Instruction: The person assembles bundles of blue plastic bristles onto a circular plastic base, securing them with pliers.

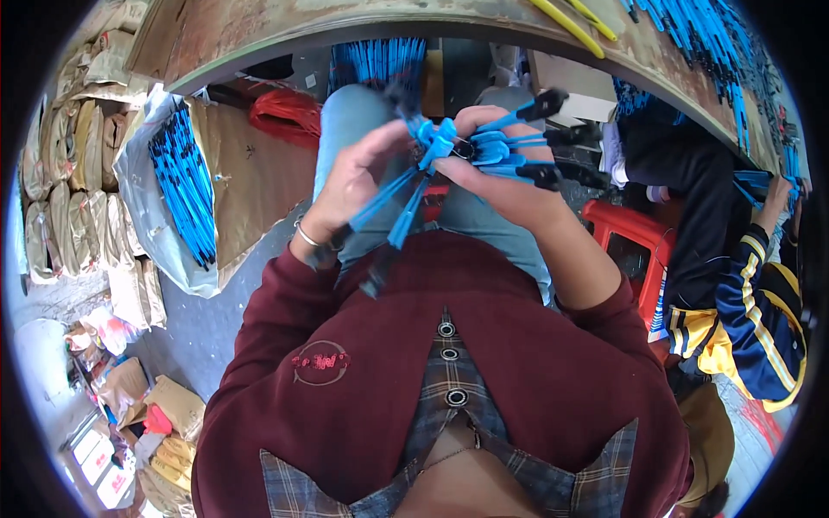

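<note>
My left hand (356,177) and my right hand (496,186) meet above my lap, both closed on blue rods. From my right hand several blue rods with dark, brush-like ends (509,154) fan out to the right, their flat blue ends gathered by the thumb. Beside my left fingers, other blue rods with dark ends (402,221) point down and to the left, those ends smeared by motion. A small dark wire-like piece (464,149) shows between the hands. The exact kind of the blue rods cannot be made out, and the fingers hide part of them.
A worn wooden table (414,15) curves across the top, with yellow-handled tool (574,28) and loose blue rods (691,39) on it. At left stands an open sack (233,164) of blue rods. A red stool (629,226) and a co-worker's striped sleeve (749,268) are at right.
</note>
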A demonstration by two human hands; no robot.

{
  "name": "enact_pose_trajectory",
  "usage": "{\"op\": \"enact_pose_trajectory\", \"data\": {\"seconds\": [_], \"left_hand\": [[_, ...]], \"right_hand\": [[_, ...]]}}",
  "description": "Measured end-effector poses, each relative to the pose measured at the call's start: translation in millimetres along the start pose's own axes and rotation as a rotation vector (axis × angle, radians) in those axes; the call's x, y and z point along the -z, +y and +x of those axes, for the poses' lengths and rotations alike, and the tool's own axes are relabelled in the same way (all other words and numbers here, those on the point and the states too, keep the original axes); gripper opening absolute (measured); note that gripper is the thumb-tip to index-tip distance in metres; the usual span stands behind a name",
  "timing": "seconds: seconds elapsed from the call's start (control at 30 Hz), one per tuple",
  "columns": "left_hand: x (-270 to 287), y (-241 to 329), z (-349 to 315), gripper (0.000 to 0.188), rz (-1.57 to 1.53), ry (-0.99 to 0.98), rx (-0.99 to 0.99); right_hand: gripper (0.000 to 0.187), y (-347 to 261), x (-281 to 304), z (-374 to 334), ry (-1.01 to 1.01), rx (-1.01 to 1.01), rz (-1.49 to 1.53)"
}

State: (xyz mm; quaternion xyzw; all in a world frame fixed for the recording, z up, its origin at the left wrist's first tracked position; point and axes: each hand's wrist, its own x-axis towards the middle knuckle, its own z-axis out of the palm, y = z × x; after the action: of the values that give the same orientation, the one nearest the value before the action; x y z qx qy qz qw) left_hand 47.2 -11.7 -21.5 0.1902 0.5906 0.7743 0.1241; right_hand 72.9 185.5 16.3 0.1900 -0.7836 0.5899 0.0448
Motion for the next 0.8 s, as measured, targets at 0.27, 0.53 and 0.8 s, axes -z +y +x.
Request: {"op": "enact_pose_trajectory", "data": {"seconds": [0.27,0.53,0.8], "left_hand": [[28.6,-16.5,-3.6,0.087,-0.345,-0.201,0.086],[29.2,-7.6,13.9,0.069,-0.445,-0.241,0.259],[35.0,-14.2,39.9,0.027,-0.076,-0.546,0.544]], "right_hand": [[0.030,6.0,-10.3,0.0,0.012,-0.201,0.206],[0.026,20.1,4.2,14.5,-0.221,0.013,0.383],[0.019,21.6,1.9,13.7,-0.402,0.151,0.291]]}}
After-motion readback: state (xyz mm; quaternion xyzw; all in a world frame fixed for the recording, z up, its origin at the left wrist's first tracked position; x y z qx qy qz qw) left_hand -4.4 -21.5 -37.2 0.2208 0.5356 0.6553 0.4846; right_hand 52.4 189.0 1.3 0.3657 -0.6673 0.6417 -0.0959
